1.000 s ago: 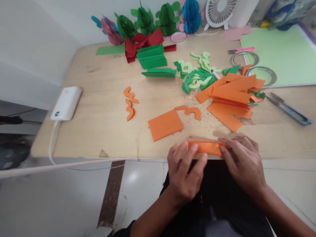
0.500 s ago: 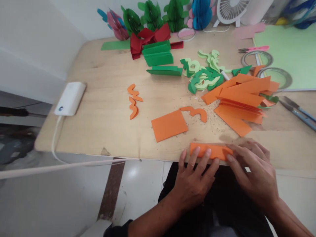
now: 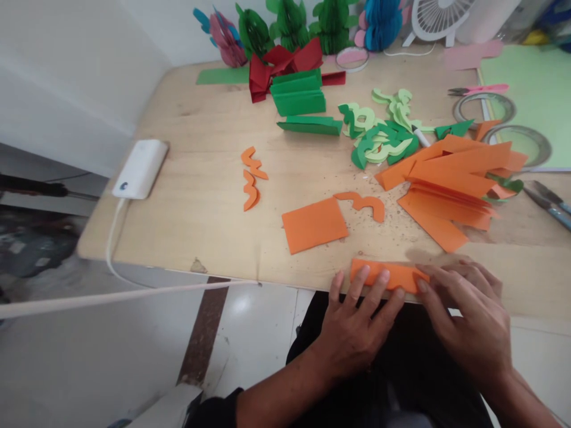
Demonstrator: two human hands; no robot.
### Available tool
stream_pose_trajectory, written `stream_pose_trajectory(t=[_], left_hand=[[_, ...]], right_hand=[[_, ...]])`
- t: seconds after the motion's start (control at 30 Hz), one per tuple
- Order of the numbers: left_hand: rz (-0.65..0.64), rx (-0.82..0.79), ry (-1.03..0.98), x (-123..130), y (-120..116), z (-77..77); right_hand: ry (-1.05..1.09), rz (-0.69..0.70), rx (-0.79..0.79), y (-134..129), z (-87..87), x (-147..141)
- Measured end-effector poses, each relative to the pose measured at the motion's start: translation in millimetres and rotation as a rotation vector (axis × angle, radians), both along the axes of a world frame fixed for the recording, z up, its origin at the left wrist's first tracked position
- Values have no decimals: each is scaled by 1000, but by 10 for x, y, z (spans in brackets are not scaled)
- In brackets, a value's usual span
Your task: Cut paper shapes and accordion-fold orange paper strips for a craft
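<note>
At the table's front edge lies a narrow folded strip of orange paper (image 3: 379, 274). My left hand (image 3: 359, 324) rests on it with fingers spread, pressing its near side down. The strip's right end is pinched by my right hand (image 3: 470, 315) between thumb and fingers; the other fingers are curled underneath and partly hidden. Just beyond the strip is a flat orange paper rectangle (image 3: 314, 226), with a wavy orange cutout (image 3: 363, 205) touching its upper right corner. More wavy orange cutouts (image 3: 252, 190) lie farther left.
Folded orange papers (image 3: 450, 172) are heaped at the right, beside green cutouts (image 3: 379, 142). Folded green papers (image 3: 301, 95) and red papers (image 3: 285, 62) lie behind. A white power bank (image 3: 140, 169) with a cable sits left. Tape rolls (image 3: 526, 128) and scissors (image 3: 551, 205) are at right.
The whole view has shifted slightly, so the table's things appear farther right. Both hands keep nearly the same hold on the orange strip.
</note>
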State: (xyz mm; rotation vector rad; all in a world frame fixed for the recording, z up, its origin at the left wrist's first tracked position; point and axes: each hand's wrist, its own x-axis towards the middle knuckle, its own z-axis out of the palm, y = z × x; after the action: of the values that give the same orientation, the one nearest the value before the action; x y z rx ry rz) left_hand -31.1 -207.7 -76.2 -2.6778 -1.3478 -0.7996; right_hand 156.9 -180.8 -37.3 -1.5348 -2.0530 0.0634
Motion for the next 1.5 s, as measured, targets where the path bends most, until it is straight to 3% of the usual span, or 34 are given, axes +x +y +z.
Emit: stream_pose_trajectory(t=[1.5], left_hand=[[30,32,-13,36,-7,-72]], right_hand=[[-48,-73,-6,30,91,-117]])
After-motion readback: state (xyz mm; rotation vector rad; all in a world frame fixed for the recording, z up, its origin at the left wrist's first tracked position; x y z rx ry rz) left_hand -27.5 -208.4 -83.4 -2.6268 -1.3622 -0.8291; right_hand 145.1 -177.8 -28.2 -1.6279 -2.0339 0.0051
